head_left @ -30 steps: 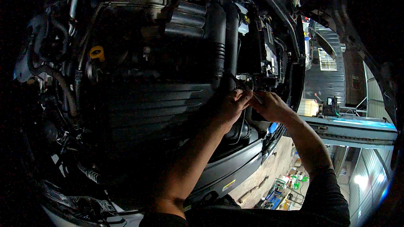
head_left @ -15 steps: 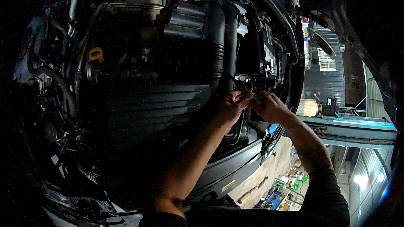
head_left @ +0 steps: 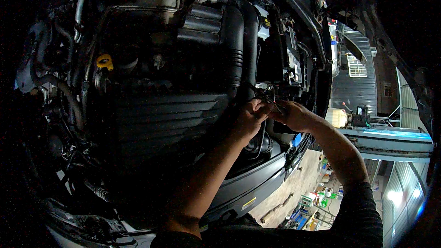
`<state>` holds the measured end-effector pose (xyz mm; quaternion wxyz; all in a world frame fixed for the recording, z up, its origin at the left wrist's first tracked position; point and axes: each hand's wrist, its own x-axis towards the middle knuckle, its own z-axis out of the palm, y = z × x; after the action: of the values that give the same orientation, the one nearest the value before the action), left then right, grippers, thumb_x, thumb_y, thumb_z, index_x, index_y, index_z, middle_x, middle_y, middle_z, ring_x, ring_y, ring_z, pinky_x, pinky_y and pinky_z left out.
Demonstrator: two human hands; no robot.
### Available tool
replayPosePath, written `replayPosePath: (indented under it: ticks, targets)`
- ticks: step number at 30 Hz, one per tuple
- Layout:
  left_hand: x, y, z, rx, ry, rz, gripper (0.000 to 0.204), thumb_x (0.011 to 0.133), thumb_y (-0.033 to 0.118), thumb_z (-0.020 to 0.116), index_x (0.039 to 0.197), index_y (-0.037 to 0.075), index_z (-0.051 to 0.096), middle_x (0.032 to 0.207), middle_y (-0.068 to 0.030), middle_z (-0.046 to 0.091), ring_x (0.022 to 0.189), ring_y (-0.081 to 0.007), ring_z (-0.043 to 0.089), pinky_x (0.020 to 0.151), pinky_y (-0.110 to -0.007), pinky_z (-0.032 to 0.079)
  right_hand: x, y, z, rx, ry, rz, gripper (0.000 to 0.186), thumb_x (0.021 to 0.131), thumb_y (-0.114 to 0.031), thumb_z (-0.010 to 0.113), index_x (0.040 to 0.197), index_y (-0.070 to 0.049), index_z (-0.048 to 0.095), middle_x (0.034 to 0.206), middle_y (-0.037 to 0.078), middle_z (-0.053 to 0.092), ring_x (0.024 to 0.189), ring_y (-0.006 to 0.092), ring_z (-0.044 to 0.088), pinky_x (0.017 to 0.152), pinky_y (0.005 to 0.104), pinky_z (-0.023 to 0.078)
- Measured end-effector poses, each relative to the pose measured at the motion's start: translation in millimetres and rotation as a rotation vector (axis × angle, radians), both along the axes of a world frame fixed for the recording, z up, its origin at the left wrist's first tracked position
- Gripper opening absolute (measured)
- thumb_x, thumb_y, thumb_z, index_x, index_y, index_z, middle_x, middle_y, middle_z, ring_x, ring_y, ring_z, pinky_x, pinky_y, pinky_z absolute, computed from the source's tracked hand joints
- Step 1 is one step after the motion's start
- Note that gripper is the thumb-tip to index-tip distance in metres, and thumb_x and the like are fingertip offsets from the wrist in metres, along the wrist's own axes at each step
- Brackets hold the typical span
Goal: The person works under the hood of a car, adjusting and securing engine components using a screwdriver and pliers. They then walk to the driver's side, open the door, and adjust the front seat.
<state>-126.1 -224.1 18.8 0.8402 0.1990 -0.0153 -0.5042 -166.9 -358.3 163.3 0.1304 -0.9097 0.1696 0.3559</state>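
1. Reaching into a dark engine bay point(head_left: 248, 181), both bare hands meet at some thin dark wires point(head_left: 263, 93).
2. L hand point(head_left: 251, 117): thumb & fingers pinched together on the wires, AFAICT.
3. R hand point(head_left: 294, 116): fingers curled in, right beside the L hand's; can't tell exactly what they grip.
4. Wires sit btwn the black ribbed duct point(head_left: 237, 59) & the R hand, nr a black boxy unit w/ a white label point(head_left: 295, 62).
5. White reservoir point(head_left: 263, 28), black-&-yellow cap on, sits past the hands; fluid lvl not visible from here.
6. Blue cap-like part point(head_left: 297, 139) just below the R hand.
7. Yellowish container point(head_left: 337, 118) off to the R, nr a pale blue beam point(head_left: 390, 144); contents unclear.
8. Down by the pale floor point(head_left: 307, 167): green & white containers point(head_left: 324, 200), too small to tell what's in 'em.
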Motion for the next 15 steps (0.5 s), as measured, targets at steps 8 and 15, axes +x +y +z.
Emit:
replayPosePath:
  ticks: [8,15]
  targets:
    - [7,5,-1,0.066,-0.104,-0.046,0.041,0.1,0.034,0.066,0.12,-0.002,0.06,0.122,-0.0152,0.067,0.115,-0.022,0.064,0.098,-0.035,0.049,10,-3,-3,0.262,0.145,-0.542,0.056,0.096,-0.023,0.072,0.144,-0.009,0.047,0.125,0.011,0.063,0.11,0.0193,0.063,0.093,0.0342,0.055]
    - [10,4,0,0.032,-0.012,-0.096,0.028,0.101,0.022,0.062,0.122,0.004,0.061,0.123,-0.0111,0.065,0.117,-0.0243,0.063,0.103,-0.04,0.052,16,13,6,0.044,0.031,-0.145,0.058,0.091,-0.007,0.072,0.142,-0.006,0.045,0.126,0.015,0.062,0.11,0.0219,0.064,0.091,0.035,0.056]
